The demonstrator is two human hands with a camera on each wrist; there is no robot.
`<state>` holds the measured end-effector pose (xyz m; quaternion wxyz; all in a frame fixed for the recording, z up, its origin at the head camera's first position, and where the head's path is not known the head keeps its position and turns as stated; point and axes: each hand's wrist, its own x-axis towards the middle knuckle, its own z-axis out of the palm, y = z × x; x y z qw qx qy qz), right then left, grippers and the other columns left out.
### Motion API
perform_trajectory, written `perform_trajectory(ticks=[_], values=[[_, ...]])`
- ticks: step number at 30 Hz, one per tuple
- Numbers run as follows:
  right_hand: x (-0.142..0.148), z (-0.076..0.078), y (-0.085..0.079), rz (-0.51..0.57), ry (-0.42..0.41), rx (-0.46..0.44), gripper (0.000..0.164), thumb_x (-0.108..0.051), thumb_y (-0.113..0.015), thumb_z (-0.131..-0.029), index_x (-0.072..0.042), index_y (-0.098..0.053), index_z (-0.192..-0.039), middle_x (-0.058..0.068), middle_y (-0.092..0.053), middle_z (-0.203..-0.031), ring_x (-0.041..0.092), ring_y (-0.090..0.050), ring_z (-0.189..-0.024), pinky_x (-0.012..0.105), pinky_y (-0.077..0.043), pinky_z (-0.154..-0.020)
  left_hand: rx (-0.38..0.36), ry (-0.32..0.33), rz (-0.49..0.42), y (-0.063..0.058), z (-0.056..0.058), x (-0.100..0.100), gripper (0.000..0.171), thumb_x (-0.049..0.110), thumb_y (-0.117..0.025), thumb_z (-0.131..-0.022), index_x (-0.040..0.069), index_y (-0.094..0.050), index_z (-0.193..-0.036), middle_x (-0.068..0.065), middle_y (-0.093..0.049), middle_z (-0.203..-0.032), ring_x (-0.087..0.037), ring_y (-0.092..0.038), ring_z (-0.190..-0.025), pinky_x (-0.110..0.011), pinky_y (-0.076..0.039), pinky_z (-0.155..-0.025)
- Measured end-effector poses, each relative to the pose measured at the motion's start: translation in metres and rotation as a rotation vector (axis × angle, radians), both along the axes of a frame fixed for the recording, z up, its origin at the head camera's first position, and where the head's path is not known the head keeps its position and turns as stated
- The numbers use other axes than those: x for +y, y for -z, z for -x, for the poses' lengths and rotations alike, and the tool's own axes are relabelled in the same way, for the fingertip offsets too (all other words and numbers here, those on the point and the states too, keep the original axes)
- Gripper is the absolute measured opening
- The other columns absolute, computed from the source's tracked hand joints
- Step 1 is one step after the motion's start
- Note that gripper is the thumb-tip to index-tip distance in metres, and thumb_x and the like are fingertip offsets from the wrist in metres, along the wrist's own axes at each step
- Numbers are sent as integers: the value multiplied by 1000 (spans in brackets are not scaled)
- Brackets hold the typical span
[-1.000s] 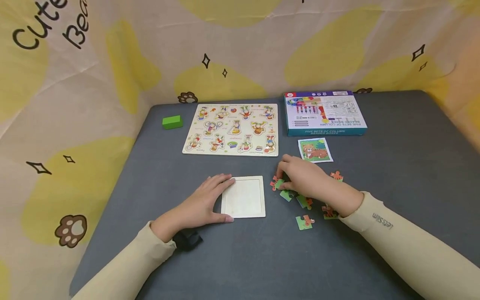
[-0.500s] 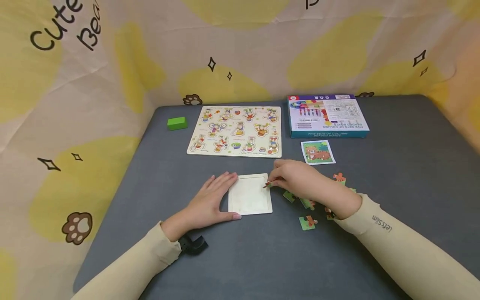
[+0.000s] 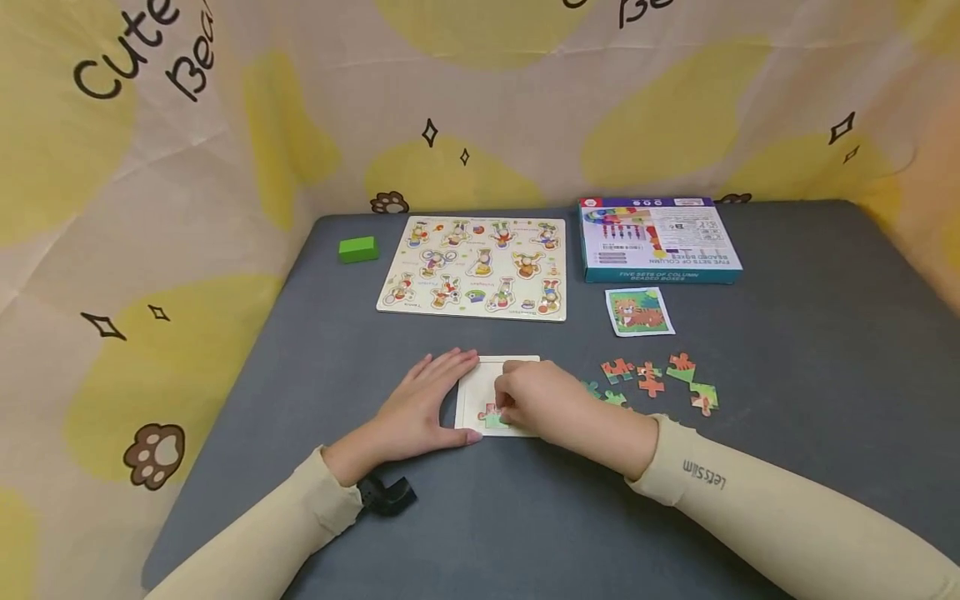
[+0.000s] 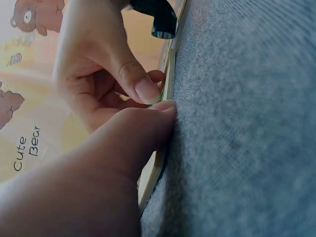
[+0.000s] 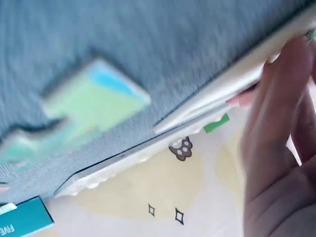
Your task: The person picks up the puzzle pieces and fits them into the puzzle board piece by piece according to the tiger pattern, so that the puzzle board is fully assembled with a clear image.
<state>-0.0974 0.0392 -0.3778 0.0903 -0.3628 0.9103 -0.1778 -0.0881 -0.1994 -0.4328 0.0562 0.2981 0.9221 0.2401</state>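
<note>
The white square puzzle tray [image 3: 471, 385] lies on the table in the head view. My left hand [image 3: 420, 408] rests along its left side, fingers straight at the upper corner and thumb against the near edge. Over the tray, my right hand [image 3: 551, 402] pinches a green-and-red jigsaw piece [image 3: 491, 416] low down near the tray's front edge. The left wrist view has the right thumb and fingertips close to the left thumb [image 4: 165, 107]; the piece is mostly hidden there. Loose jigsaw pieces [image 3: 651, 379] lie right of the tray, some partly behind the right hand.
A small bear picture card [image 3: 640, 312] lies behind the loose pieces. Farther back are a wooden figure puzzle board [image 3: 472, 268], a bead-set box [image 3: 660, 242] and a green block [image 3: 358, 249]. A printed cloth [image 3: 510, 100] hangs behind the table.
My right hand picked a jigsaw piece from the loose ones and carried it left onto the tray's lower part. The left hand stays at the tray's left side.
</note>
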Motion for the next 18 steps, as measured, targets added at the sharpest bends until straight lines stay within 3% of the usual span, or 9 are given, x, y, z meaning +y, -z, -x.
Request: perform_trajectory(ticks=[5,8,11,18], values=[[0,-10,5,-72,-5,94,5,-16,-83,-91,-17,-81,-95,-4,-63,-82,15,-61,-68,33,-51,-59,-17,-1,17,2,0,0,101,56,-80,-88,15,-32,-166,4,-27,-172,-18,-16,-159,-48,-6,-128],[2,-17,8,-124,-81,208,24,-11,-82,-89,-22,-82,-111,-2,-67,-91,16,-66,-79,34,-56,-62,-13,-3,14,3,0,-1,100,57,-80,-88,14,-33,-166,4,-27,-172,-18,-16,-159,-48,-6,-128],[7,-23,10,-168,-147,323,33,-10,-83,-88,-24,-81,-119,1,-67,-100,19,-65,-87,32,-59,-67,-4,-2,13,4,1,-1,100,58,-79,-88,15,-33,-166,4,-27,-171,-18,-17,-159,-48,-7,-128],[12,-33,4,-203,-164,458,20,-16,-84,-89,-22,-82,-108,-1,-67,-97,18,-58,-83,30,-52,-68,17,1,0,4,3,-1,100,55,-82,-87,13,-36,-164,1,-30,-170,-22,-20,-159,-52,-9,-127]])
